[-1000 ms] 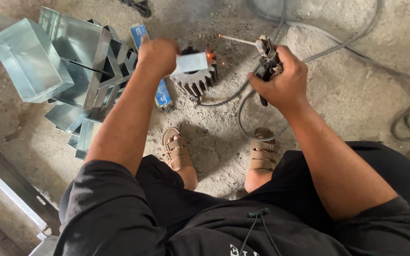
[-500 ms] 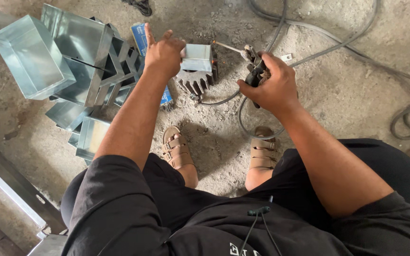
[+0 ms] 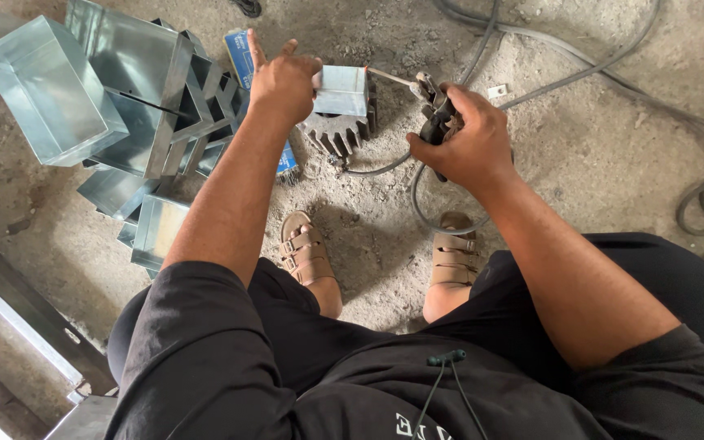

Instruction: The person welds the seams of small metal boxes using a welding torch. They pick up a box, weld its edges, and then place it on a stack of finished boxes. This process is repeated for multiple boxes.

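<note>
My left hand [image 3: 283,81] grips a small galvanized metal box [image 3: 341,90] and holds it on top of a dark toothed gear [image 3: 337,134] that lies on the concrete floor. My right hand [image 3: 464,140] is closed around a black welding electrode holder [image 3: 436,119]. Its thin rod [image 3: 391,77] points left and its tip touches the right edge of the box. A black cable [image 3: 417,195] loops from the holder across the floor.
A heap of shiny sheet-metal boxes [image 3: 124,98] lies to the left, with a blue wire brush [image 3: 242,61] beside it. Thick hoses [image 3: 694,195] run along the right. My sandalled feet [image 3: 303,248] rest below the gear. Steel bars [image 3: 26,326] lie at lower left.
My left hand has settled the small box onto the gear. My right hand has swung the electrode holder left, bringing the rod tip from mid-air to the box's edge.
</note>
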